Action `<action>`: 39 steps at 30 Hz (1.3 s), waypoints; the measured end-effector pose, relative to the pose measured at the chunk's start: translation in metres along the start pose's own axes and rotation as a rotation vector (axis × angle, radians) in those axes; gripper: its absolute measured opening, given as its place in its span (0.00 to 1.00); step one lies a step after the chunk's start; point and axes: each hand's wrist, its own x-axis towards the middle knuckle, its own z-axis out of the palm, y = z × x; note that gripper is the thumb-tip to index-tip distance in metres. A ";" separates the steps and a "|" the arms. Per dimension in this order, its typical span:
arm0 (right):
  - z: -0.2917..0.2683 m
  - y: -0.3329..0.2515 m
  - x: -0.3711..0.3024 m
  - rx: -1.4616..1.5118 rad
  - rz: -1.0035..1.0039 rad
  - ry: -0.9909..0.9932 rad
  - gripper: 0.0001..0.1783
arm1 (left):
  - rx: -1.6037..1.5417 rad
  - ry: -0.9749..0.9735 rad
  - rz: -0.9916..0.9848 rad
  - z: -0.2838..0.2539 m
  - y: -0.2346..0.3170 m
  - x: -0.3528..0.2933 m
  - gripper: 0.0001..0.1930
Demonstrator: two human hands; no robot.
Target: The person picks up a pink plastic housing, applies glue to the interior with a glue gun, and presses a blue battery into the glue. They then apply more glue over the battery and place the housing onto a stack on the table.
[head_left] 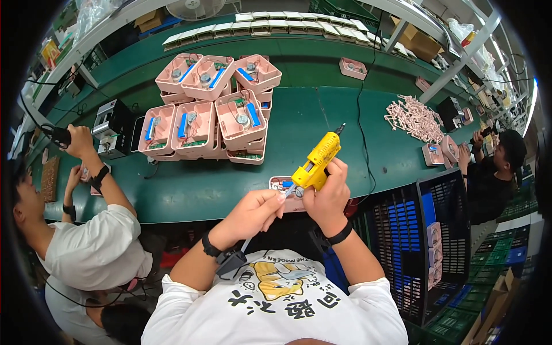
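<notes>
My right hand point(328, 192) grips the handle of a yellow glue gun point(317, 160), whose dark nozzle points up and away over the green bench. Pinched in the fingers of my left hand point(253, 211) is a pale glue stick point(290, 190), lined up with the rear of the gun. How far its end sits inside cannot be made out. Just beyond my hands, at the bench's near edge, a pink plastic housing point(275, 183) with a blue battery and wires inside is partly hidden by them.
Stacked pink housings point(195, 123) stand left of centre. A pile of small pink parts point(414, 118) lies to the right, past a black cable point(360, 115). A black crate point(397, 230) stands at my right. Co-workers sit at left point(92, 241) and far right point(494, 184).
</notes>
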 end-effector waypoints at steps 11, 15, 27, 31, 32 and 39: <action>0.009 0.026 -0.002 0.042 0.282 0.000 0.29 | 0.064 -0.061 -0.034 0.006 -0.009 0.035 0.22; 0.007 0.098 -0.002 0.027 0.343 -0.015 0.21 | 0.764 0.309 0.367 0.003 -0.026 0.048 0.13; -0.053 0.110 0.001 0.913 0.948 -0.093 0.15 | 1.374 0.473 0.527 0.006 -0.025 0.076 0.07; -0.062 0.097 -0.018 0.933 0.947 -0.166 0.16 | 1.481 0.294 0.461 -0.002 -0.033 0.093 0.06; -0.063 0.094 -0.023 0.934 0.949 -0.169 0.16 | 1.490 0.250 0.374 -0.002 -0.033 0.097 0.06; -0.083 0.078 -0.038 0.898 0.903 -0.253 0.15 | 1.196 0.244 0.510 -0.004 -0.031 0.086 0.06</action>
